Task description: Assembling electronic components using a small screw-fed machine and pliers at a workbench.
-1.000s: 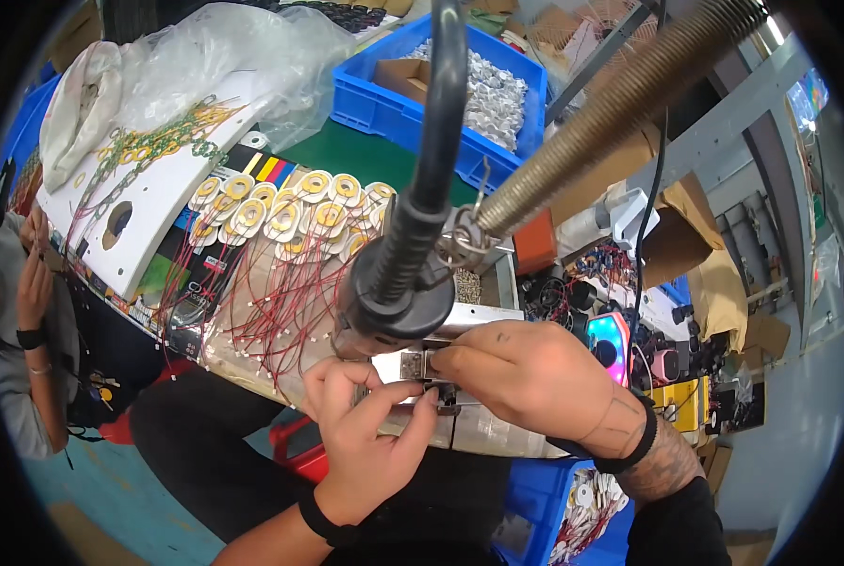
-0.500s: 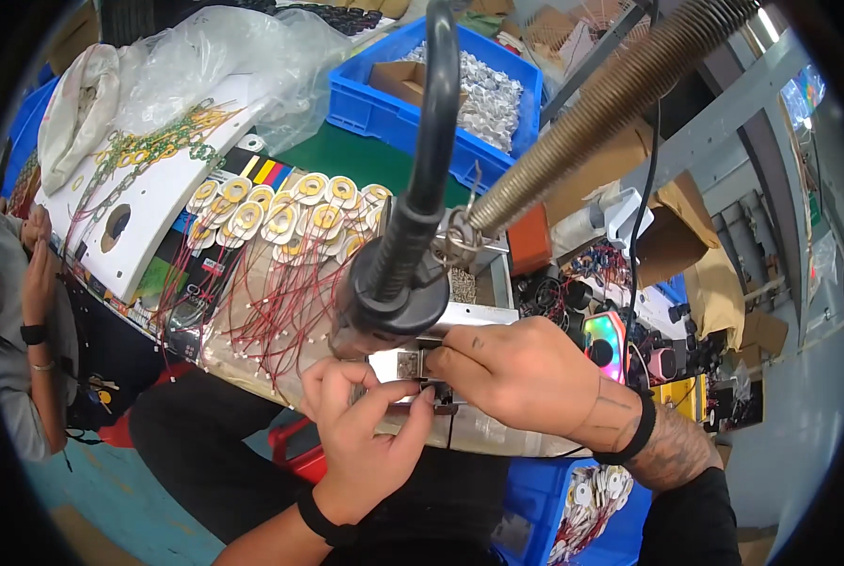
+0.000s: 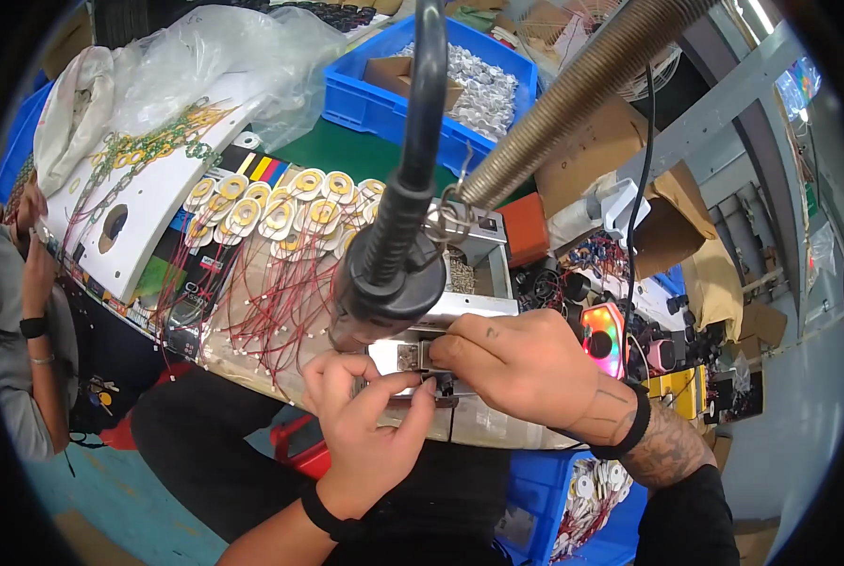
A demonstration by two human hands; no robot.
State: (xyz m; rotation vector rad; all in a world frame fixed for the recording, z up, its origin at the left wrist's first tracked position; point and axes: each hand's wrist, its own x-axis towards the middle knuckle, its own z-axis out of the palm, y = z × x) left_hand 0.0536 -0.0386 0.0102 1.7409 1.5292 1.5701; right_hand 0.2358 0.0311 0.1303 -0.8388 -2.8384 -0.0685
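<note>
My left hand (image 3: 375, 410) is closed in a pinch, thumb against index finger. A small dark piece (image 3: 430, 386) shows at the fingertips, too small to name. My right hand (image 3: 526, 368) has its fingers curled together at a small metal block (image 3: 409, 356) on a shiny metal fixture (image 3: 381, 356). Whatever those fingers grip is hidden behind them. A hand tool with a black cable end (image 3: 394, 274) hangs upright just beyond my left hand, covering part of the fixture. Near it, a wire hook joins a thick coil spring (image 3: 582, 94).
Round white-and-yellow discs (image 3: 276, 217) with red wires (image 3: 271, 311) lie left of the tool. A blue crate (image 3: 365, 113) of white parts stands behind. A metal tray (image 3: 463, 274) holds small screws. A blue bin (image 3: 545, 509) sits below right. Another person's hands (image 3: 35, 245) are at far left.
My view has shifted slightly. The hanging tool and spring appear a little farther left. Both hands keep nearly the same grip, and the other person's hands have moved apart.
</note>
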